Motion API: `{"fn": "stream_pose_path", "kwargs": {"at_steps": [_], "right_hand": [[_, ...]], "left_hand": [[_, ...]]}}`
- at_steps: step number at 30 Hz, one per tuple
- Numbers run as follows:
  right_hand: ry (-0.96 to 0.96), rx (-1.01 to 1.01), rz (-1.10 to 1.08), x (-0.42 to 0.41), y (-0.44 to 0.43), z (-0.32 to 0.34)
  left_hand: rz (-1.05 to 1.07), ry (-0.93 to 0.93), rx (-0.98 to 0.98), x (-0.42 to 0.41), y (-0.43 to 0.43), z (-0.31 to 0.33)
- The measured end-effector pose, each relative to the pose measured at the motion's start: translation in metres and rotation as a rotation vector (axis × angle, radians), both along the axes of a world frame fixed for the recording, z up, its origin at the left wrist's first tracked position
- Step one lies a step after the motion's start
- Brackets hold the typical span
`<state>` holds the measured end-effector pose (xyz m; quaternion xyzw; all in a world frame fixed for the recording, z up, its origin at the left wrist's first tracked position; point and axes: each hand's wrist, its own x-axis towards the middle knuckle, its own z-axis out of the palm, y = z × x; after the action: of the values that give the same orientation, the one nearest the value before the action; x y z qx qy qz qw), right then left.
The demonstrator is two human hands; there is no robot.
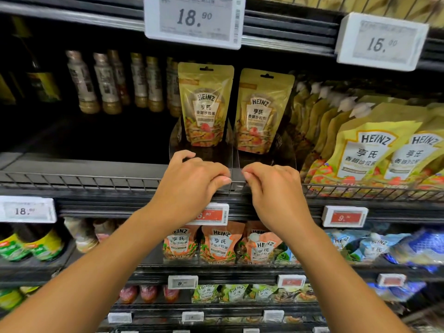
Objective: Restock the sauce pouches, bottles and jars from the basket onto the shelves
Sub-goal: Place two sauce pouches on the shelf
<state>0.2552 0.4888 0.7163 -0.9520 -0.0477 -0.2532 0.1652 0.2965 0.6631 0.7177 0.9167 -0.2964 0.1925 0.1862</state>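
Upright gold HEINZ pouches (205, 104) face outward behind the left hand (192, 179) and right hand (276, 186), both with curled fingers (222, 180) pinching the clear divider (237, 162).

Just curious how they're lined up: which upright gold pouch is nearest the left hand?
The left gold pouch, straight behind the left hand; the right gold pouch stands across the clear divider.

top rail: big price tag (194, 19), "18.90"; right price tag (382, 42), "15." with small digits blurred. gold pouches (205, 104), yellow pouches (374, 150) and orange pouches (221, 241): "heinz". lower rail: left tag (26, 210), "18."; red tag (343, 217), "9."; low white tag (183, 282), "9.".
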Motion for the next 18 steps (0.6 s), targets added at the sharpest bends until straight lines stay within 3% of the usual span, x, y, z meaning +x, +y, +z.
{"fn": "stream_pose_path", "kwargs": {"at_steps": [18], "right_hand": [[0.062, -0.081, -0.012, -0.0019, -0.0047, -0.004]], "left_hand": [[-0.11, -0.019, 0.045, 0.0022, 0.0019, 0.002]]}}
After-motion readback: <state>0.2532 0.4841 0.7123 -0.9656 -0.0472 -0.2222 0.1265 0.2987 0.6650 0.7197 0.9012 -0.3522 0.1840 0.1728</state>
